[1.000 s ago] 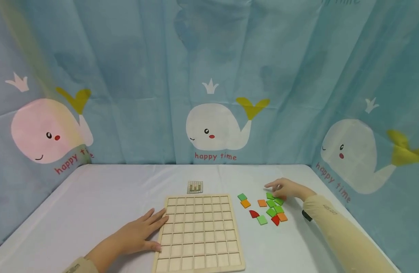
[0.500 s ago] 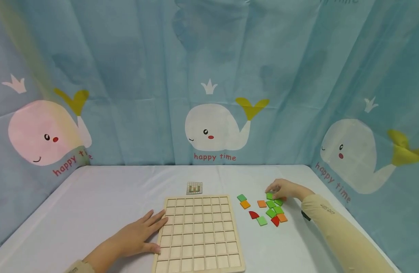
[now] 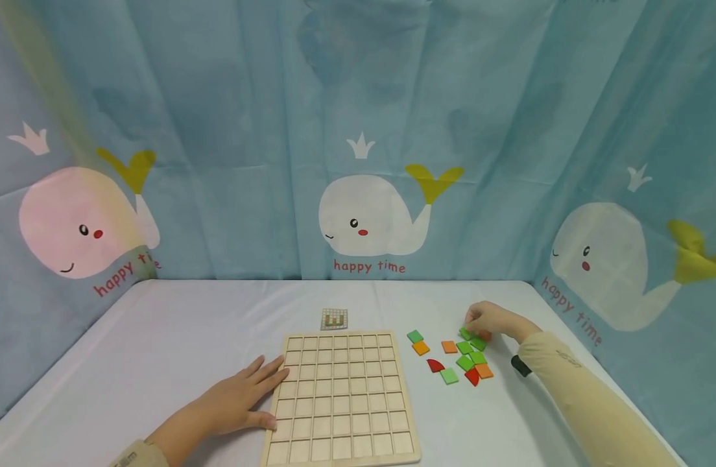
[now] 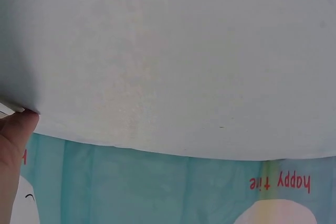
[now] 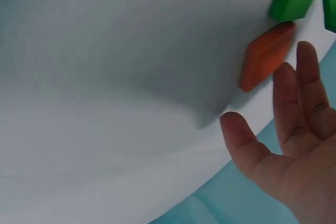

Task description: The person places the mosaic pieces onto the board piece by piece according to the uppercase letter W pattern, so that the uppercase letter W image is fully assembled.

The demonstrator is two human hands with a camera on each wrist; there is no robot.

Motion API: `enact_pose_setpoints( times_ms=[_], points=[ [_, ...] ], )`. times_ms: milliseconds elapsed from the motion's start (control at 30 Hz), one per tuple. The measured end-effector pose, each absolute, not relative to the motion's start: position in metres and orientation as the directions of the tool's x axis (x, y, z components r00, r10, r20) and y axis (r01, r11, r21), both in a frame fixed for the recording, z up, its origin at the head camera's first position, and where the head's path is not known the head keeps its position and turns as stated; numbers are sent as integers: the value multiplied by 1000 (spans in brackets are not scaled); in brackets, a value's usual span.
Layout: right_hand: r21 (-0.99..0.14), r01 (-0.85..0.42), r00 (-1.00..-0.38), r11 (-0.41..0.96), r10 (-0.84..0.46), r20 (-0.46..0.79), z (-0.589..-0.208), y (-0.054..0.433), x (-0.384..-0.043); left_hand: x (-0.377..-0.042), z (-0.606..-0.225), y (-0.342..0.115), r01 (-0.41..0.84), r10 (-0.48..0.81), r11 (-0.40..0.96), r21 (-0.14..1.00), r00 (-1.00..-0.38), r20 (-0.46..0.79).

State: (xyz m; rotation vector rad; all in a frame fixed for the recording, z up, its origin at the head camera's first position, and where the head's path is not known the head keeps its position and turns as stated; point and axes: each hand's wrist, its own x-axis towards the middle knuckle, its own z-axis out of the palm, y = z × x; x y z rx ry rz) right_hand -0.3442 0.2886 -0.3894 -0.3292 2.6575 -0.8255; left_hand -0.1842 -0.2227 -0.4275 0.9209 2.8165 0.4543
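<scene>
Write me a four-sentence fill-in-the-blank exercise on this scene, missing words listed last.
1. The left hand touches the ____ edge of the wooden grid board.
2. The right hand is at the loose tiles on the board's ____ side.
3. Both visible quarter-circle tiles are ____.
4. The red words under the middle printed whale read "____".

Missing words: left; right; red; happy time.

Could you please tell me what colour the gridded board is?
The gridded board is pale beige, like light wood; the head view shows it best.
</scene>
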Motion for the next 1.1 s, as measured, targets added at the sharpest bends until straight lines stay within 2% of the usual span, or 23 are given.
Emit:
enact_pose_setpoints(
  times_ms=[300,500,633,1100],
  points=[
    [-706,-30,-942,708,-256,-216,-377,286,-330,-187,-425,-221,550,596,764,338,-802,-44],
    [-830,96,-945,550,-210,-249,-374,273,-316,-186,-425,-221,545,586,772,326,-810,-32],
    [-874,160,-941,458,-195,-275,-375,264,-311,-186,-424,-221,550,588,770,322,-809,-24],
    [-930,162,-926,329,-274,-258,-369,229,-286,-185,-429,-223,569,608,755,326,-794,-22]
  ],
)
